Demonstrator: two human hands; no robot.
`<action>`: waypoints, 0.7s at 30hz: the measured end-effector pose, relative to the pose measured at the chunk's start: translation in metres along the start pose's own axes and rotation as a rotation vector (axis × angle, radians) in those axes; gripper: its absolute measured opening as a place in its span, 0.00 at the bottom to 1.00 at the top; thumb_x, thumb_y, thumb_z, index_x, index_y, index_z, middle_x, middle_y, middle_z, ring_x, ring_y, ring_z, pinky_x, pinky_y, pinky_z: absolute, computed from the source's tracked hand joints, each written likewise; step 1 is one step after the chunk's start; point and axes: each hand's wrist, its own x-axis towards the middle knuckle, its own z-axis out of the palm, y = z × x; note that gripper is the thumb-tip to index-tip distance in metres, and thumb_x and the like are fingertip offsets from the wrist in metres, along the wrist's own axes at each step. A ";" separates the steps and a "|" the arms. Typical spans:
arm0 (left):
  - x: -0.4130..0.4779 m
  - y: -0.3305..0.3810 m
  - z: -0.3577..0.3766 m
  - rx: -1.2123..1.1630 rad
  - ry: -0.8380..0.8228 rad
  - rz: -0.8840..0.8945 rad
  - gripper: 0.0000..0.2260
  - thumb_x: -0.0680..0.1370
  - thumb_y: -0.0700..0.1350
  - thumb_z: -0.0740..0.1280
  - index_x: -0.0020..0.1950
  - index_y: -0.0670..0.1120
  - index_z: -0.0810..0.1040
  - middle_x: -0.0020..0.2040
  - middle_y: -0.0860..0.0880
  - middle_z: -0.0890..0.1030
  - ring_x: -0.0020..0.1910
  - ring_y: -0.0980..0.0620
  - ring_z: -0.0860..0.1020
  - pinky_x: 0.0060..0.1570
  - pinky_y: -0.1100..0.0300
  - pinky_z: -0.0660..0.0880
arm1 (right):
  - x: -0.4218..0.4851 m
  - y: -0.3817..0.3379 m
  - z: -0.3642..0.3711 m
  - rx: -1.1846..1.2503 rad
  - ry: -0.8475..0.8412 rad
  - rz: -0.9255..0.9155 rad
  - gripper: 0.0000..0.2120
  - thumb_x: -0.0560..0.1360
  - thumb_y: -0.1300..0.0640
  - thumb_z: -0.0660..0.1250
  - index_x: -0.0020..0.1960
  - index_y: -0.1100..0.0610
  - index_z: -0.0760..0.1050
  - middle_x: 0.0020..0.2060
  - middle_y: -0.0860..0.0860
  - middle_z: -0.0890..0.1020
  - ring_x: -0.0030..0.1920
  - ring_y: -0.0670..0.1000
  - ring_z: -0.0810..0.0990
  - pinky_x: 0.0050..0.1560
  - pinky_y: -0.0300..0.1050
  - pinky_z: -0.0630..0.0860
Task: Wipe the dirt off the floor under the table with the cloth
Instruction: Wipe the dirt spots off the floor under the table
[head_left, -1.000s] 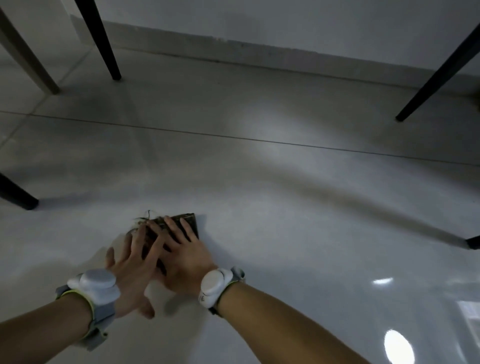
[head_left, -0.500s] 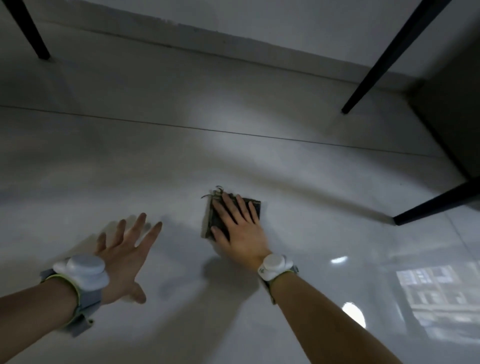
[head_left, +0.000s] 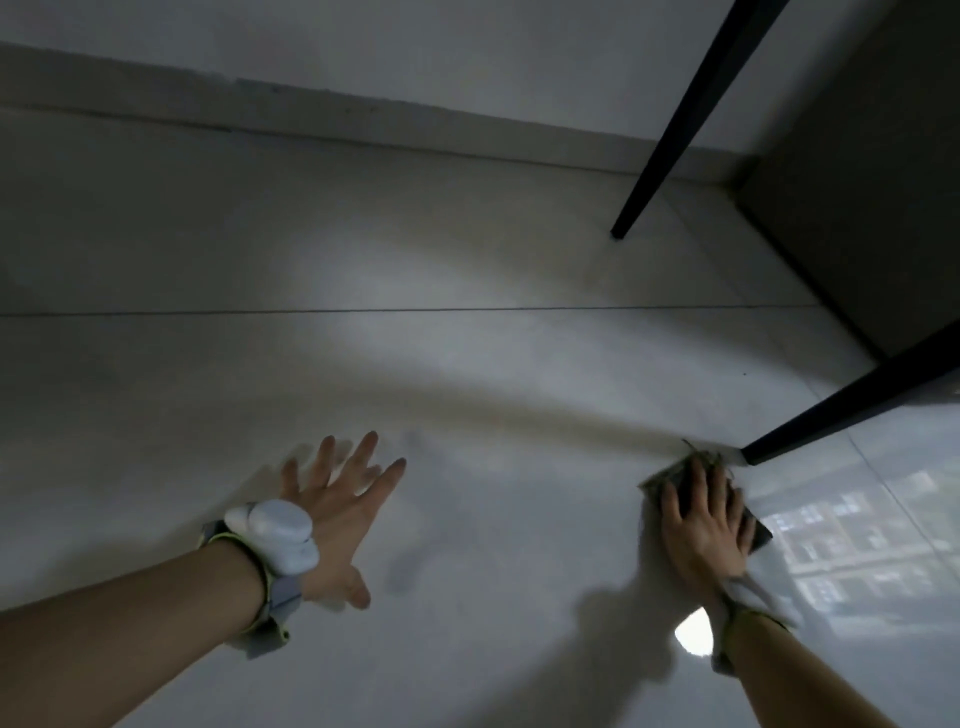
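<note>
Item: cloth (head_left: 669, 475), dark and folded, flat on the floor (head_left: 467, 389) just beside the foot of the near table leg (head_left: 831, 415); right hand (head_left: 704, 519) pressing it, fingers straight; left hand (head_left: 337, 512) spread on bare tile, well apart, seemingly bracing. Advice: bear down evenly; work round the leg's foot; overlap strokes.

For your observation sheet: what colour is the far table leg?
The far table leg is black; head view.
</note>
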 end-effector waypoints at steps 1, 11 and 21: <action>0.010 0.001 -0.003 0.009 0.000 0.016 0.61 0.64 0.64 0.76 0.76 0.60 0.28 0.76 0.50 0.25 0.75 0.35 0.28 0.73 0.30 0.39 | 0.005 -0.004 0.003 -0.001 0.010 0.031 0.39 0.74 0.29 0.37 0.82 0.42 0.46 0.83 0.45 0.45 0.82 0.54 0.44 0.81 0.59 0.43; 0.073 -0.015 -0.012 0.107 -0.025 0.195 0.68 0.53 0.69 0.78 0.67 0.71 0.22 0.72 0.53 0.19 0.72 0.28 0.27 0.64 0.20 0.41 | 0.060 -0.130 0.014 -0.065 0.048 -0.098 0.31 0.82 0.37 0.46 0.82 0.46 0.51 0.83 0.50 0.52 0.82 0.58 0.50 0.80 0.61 0.45; 0.058 0.014 -0.023 0.115 0.226 0.123 0.34 0.68 0.72 0.39 0.73 0.72 0.57 0.81 0.40 0.53 0.74 0.25 0.57 0.57 0.17 0.59 | -0.011 -0.382 0.060 -0.112 -0.115 -1.133 0.31 0.82 0.40 0.57 0.82 0.50 0.57 0.82 0.51 0.55 0.81 0.61 0.50 0.79 0.65 0.47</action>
